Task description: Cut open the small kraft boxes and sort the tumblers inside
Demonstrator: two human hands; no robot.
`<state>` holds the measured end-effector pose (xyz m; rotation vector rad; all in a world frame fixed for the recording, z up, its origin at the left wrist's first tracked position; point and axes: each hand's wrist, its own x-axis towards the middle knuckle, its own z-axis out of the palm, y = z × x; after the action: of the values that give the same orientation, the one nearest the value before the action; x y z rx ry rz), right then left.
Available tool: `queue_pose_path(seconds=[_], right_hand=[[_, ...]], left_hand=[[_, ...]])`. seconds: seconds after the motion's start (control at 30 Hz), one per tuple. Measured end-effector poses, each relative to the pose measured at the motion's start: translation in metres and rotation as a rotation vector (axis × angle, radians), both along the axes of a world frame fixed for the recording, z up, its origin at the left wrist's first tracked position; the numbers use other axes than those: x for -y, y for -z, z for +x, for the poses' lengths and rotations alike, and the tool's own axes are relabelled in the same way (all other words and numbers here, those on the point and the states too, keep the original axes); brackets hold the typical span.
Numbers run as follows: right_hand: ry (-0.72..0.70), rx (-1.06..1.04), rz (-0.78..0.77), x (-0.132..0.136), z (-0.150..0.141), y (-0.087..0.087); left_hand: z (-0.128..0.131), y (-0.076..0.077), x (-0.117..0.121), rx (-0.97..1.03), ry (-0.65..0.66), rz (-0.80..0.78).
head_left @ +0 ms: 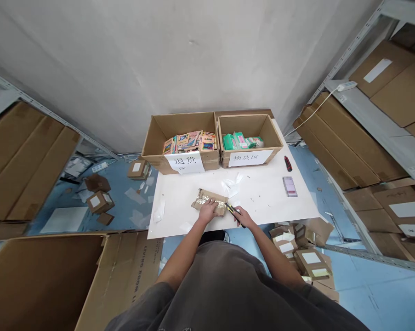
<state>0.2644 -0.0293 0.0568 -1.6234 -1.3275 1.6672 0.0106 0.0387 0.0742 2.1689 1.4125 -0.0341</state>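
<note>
A small cardboard parcel (pixel 201 198) with shiny clear tape across it lies near the front of the white table. My left hand (pixel 208 210) grips its front side and presses it against the tabletop. In my right hand (pixel 243 217) is a yellow-and-black box cutter (pixel 232 209), fingers closed round the handle. The cutter's tip is at the parcel's right end; whether it touches the cardboard I cannot tell. Scraps of clear tape or plastic (pixel 231 185) lie just behind the parcel.
Two labelled open boxes stand at the back: the left box (pixel 155 161) holds colourful packs, the right box (pixel 276 149) green-and-white packages. A red cutter (pixel 287 163) and a blurred purple item (pixel 290 186) lie at right. Cartons (pixel 310 257) and loaded shelves flank the table.
</note>
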Motion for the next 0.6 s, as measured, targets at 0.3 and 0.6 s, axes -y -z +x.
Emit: queue_pose_path(seconds=[0.3,0.6], right_hand=[[-0.122,0.0,-0.056,-0.004,0.005,-0.001],[-0.176,0.049,-0.061,0.015,-0.002,-0.002]], left_hand=[[0.001,0.001,0.024,-0.015,-0.155,0.048],[0.004,-0.005,0.015,-0.066,-0.126,0.054]])
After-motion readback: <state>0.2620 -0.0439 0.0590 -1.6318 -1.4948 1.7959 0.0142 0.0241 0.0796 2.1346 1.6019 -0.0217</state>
